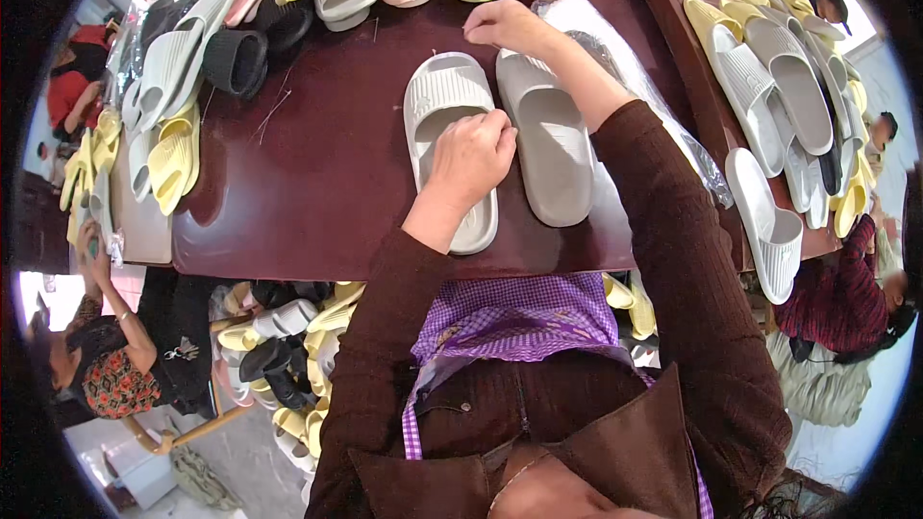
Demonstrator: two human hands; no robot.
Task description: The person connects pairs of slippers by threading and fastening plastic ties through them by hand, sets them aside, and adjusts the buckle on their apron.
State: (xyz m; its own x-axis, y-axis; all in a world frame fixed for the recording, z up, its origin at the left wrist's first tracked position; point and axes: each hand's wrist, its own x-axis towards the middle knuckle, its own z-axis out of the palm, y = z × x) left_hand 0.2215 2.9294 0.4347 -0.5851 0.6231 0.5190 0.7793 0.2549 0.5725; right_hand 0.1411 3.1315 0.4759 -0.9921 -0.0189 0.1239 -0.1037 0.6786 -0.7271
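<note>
Two ribbed slide slippers lie side by side in front of me, toes away from me: a pale grey slipper (447,86) and a darker grey slipper (556,173). My left hand (469,161) is closed over the opening of the pale slipper, its knuckles up; whatever its fingers hold is hidden. Above the toe of the darker slipper, my right hand (511,27) is raised with its fingers bent and pressed together. Anything in that pinch is too small to make out. My right forearm crosses over part of the darker slipper's strap.
Yellow, grey and pink slippers line the far edge of the dark red table (317,192). A black slipper (236,62) and piled pairs sit at left. Clear plastic wrap (673,101) lies at right, before another slipper pile (769,86). People (120,375) work on both sides.
</note>
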